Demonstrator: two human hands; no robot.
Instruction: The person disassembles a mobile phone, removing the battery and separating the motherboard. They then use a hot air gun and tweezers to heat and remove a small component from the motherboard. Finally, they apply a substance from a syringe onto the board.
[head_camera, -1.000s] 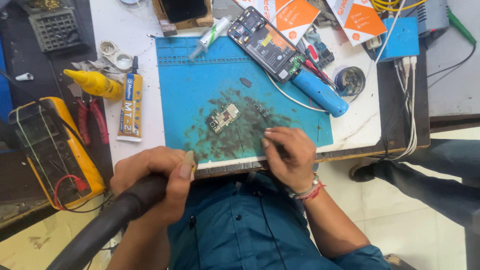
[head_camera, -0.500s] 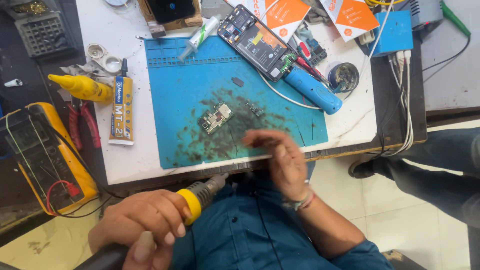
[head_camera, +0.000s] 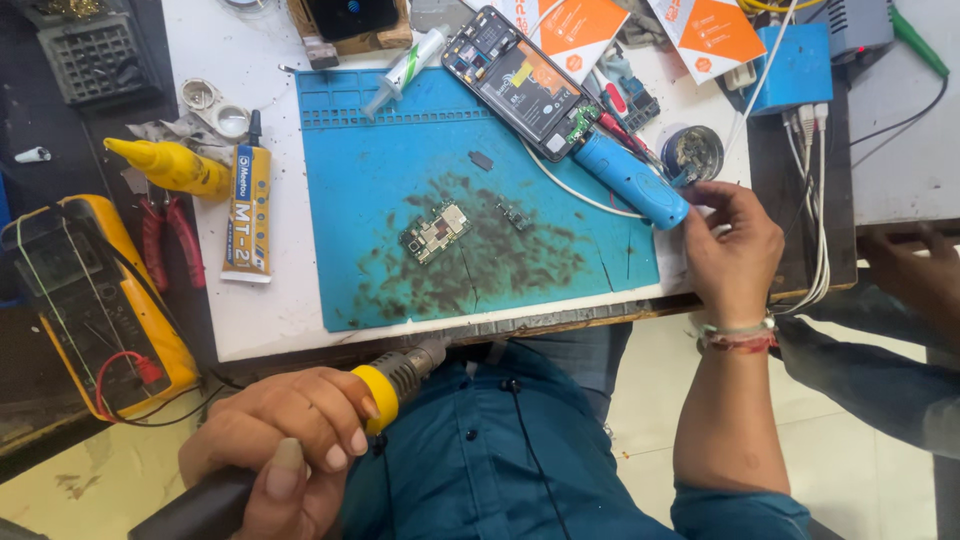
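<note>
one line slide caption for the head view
Left hand grips hot-air tool; right hand reaches blue tool.

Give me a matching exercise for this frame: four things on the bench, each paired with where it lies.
Things:
1. circuit board
2. yellow bottle
3. hot-air tool
4. blue cylinder tool

Places:
A. in the left hand
B. at the right hand fingertips
C. mid blue mat
D. left of the mat, by the glue tube

Pairs: 1-C, 2-D, 3-A, 4-B
</note>
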